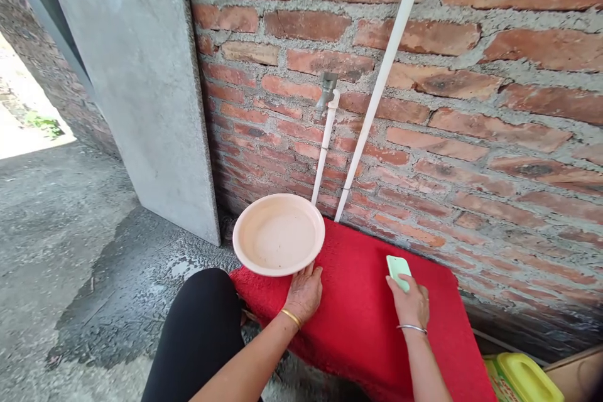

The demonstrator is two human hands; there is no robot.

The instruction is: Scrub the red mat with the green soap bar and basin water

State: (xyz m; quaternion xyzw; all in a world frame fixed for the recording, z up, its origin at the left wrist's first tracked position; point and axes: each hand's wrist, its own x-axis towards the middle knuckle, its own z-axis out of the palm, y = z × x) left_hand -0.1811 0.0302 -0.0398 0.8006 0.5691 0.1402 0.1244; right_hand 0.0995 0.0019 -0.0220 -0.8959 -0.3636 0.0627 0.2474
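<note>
Red cloth (351,320) covers a low surface set along a brick wall (471,195). Left hand (304,295), with a gold bangle (293,319), grips a pale basin (277,235) at its near rim, the fingers partly hidden beneath. The basin is tilted toward the viewer above the cloth's left end; whether it also rests there cannot be told. Right hand (412,301), with a silver bangle (412,328), is closed around a pale green block (398,269) over the cloth's right half; contact between block and cloth is unclear. Behind, a tap (326,91) and two white pipes (377,100) stand at the wall. Left, a grey slab (141,94) leans beside wet floor (136,289). Lower right, a yellow container (522,377), partly out of view.
</note>
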